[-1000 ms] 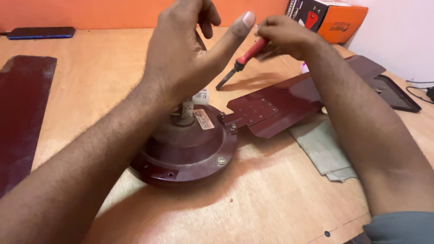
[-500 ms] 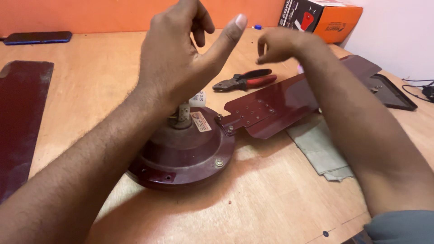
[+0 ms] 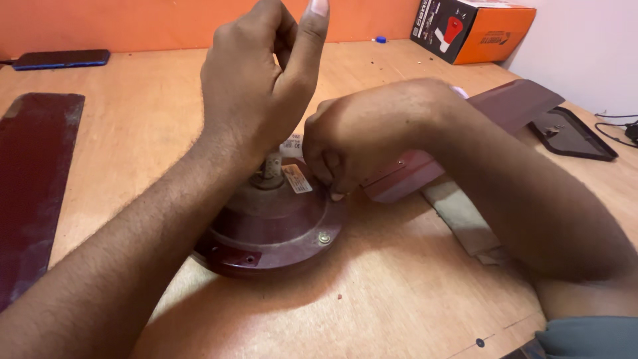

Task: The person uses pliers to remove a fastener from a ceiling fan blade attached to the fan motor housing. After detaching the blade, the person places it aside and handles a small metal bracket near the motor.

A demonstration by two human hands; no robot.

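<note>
A dark red ceiling-fan motor (image 3: 279, 229) lies on the wooden table (image 3: 399, 299), its short shaft (image 3: 271, 169) pointing up. One dark red blade (image 3: 512, 103) runs off from its right rim. My left hand (image 3: 259, 86) is raised above the shaft with its back to me, fingers curled and thumb up; anything inside it is hidden. My right hand (image 3: 372, 133) is down at the rim where the blade joins the motor. Its fingertips are pinched together there, and I cannot see what they grip.
A loose dark red blade (image 3: 33, 186) lies flat at the left. A dark phone (image 3: 63, 58) sits at the back left, an orange and black box (image 3: 472, 26) at the back right. A black tray (image 3: 571, 133) and a grey cloth (image 3: 465, 219) lie to the right.
My right hand set down the red-handled pliers behind the blade, then dropped to the motor's rim. The pliers are now hidden behind it. My left hand stays raised.
</note>
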